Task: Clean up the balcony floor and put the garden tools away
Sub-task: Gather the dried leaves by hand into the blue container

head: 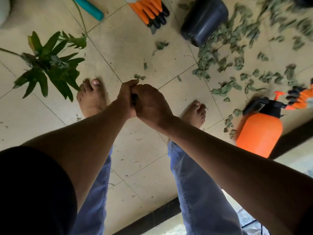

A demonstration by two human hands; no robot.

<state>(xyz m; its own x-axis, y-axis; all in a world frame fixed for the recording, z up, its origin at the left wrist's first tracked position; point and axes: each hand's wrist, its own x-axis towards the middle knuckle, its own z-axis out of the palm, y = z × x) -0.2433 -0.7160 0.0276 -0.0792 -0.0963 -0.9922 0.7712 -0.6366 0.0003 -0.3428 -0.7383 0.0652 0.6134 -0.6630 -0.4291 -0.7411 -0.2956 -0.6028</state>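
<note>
1. The left hand (126, 97) and right hand (150, 102) are clasped together over the tiled floor (138, 53), fingers curled round a small dark thing between them; what it is I cannot tell.
2. Dry leaf litter (237, 53) lies beyond the hands, to the right.
3. An orange sprayer (259, 131) lies right of the hands.
4. A black pot (203, 21) and orange gloves (149, 9) lie beyond the hands.

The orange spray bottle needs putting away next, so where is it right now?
In the head view, the orange plastic spray bottle lies on the tiled floor at the right, beside scattered dry leaves and just beyond the person's right foot.
</note>
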